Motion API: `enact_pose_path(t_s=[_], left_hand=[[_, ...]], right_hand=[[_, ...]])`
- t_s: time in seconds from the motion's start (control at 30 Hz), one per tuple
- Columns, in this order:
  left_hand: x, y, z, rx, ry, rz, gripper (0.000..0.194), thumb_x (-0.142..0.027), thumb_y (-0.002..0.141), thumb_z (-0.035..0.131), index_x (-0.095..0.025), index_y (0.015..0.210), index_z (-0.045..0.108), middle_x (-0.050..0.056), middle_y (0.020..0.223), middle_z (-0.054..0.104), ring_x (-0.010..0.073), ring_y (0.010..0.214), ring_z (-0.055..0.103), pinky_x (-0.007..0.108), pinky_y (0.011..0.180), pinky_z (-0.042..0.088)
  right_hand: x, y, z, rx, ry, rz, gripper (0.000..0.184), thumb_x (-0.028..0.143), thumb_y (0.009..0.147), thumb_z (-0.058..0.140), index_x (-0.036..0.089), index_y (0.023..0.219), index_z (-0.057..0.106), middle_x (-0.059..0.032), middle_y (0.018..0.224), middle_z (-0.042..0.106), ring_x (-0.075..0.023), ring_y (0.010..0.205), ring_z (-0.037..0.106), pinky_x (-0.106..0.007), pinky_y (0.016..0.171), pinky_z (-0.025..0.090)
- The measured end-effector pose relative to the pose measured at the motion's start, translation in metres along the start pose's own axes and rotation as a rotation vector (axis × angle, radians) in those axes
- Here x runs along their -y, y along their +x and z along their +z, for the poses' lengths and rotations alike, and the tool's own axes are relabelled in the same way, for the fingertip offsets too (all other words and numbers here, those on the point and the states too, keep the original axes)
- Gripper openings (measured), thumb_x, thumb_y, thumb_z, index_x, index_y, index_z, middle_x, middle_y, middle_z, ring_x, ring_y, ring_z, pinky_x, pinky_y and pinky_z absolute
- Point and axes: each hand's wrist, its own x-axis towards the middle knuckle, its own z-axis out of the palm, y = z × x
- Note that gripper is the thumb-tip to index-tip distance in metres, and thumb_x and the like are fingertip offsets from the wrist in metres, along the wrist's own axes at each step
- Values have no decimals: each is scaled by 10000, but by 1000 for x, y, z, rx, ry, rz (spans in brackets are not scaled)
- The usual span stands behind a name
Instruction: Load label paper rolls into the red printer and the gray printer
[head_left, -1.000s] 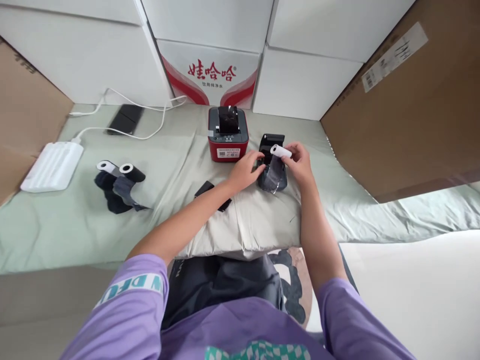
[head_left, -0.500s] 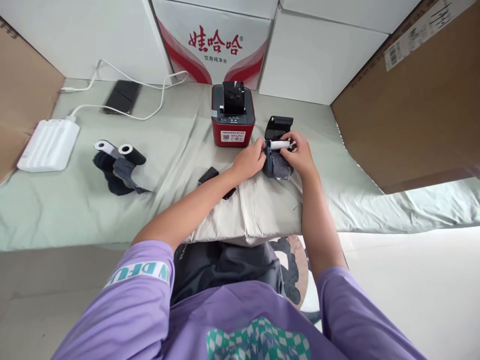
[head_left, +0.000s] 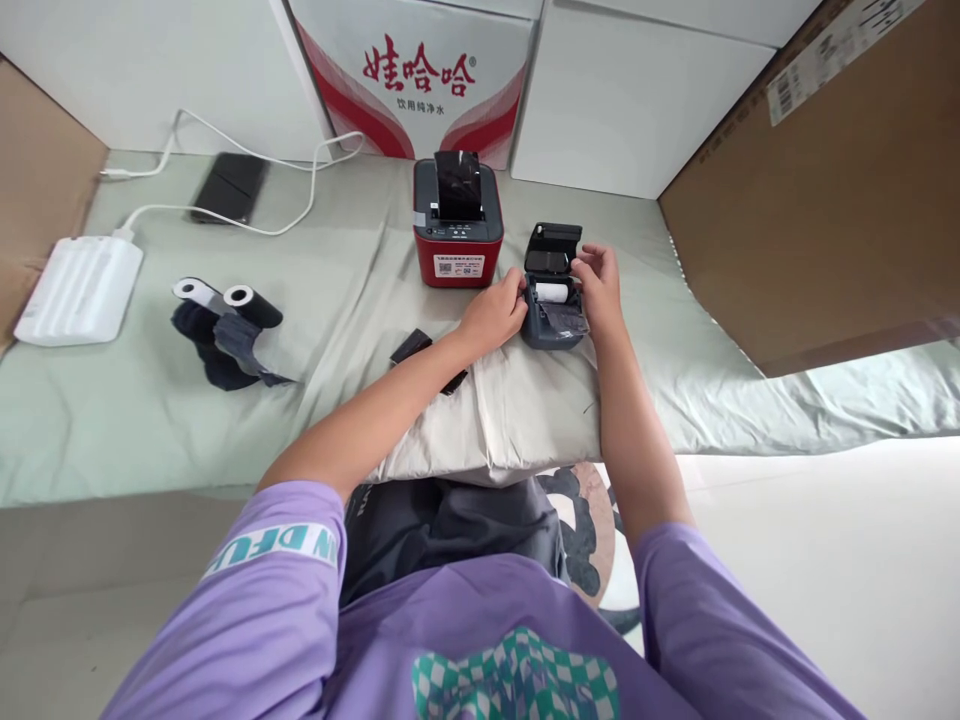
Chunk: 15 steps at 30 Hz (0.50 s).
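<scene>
A small dark portable printer (head_left: pixel 553 332) rests on the cloth, its black lid (head_left: pixel 553 245) standing up at the back. Inside the compartment lies a white paper roll (head_left: pixel 551 292), with a strip of clear dark film (head_left: pixel 564 319) trailing over the front. My left hand (head_left: pixel 493 314) is closed on the printer's left side. At the right side is my right hand (head_left: pixel 601 288), its fingers loosely bent and apart near the lid's lower corner; it no longer holds the roll.
Behind stands a red and black printer (head_left: pixel 459 255) with black film sticking up. Black pieces (head_left: pixel 411 346) lie by my left forearm. Farther left are two rolls (head_left: pixel 253 306), a white power strip (head_left: pixel 81 290), a cable and a black phone (head_left: pixel 231 188). A cardboard box (head_left: pixel 817 210) borders the right.
The paper roll went from my right fingers down into the portable printer's compartment. My right hand let go of it and moved to the printer's right side. My left hand took hold of the left side.
</scene>
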Motion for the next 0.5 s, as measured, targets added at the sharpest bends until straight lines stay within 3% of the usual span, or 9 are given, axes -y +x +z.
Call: enact_pose_path(t_s=[0.1, 0.23, 0.37, 0.5], left_hand=[[4, 1, 3, -25, -25, 29, 278, -140, 921, 485, -242, 1167, 567, 100, 1018, 735, 297, 942, 709, 425, 851, 543], [5, 1, 3, -29, -44, 48, 267, -148, 926, 486, -245, 1163, 559, 96, 1001, 734, 295, 943, 707, 423, 855, 544], [5, 1, 2, -14, -53, 48, 247, -169, 943, 488, -246, 1168, 554, 107, 1034, 735, 303, 960, 707, 431, 866, 543], [4, 1, 1, -1, -41, 28, 245, -170, 948, 491, -236, 1175, 552, 114, 1071, 729, 300, 982, 703, 429, 880, 536]], right_hand=[[2, 1, -1, 57, 3, 14, 642, 822, 867, 538, 304, 1242, 590, -75, 1219, 652, -252, 1115, 664, -369, 837, 591], [5, 2, -4, 91, 41, 40, 748, 919, 825, 475, 274, 1158, 657, -75, 1136, 689, -261, 1084, 691, -370, 800, 604], [7, 1, -7, 71, 83, 73, 719, 913, 818, 508, 260, 1044, 708, -69, 1019, 723, -275, 1057, 710, -421, 839, 617], [10, -1, -9, 113, 74, 68, 589, 782, 805, 673, 230, 999, 745, -83, 1041, 753, -290, 1086, 704, -464, 941, 602]])
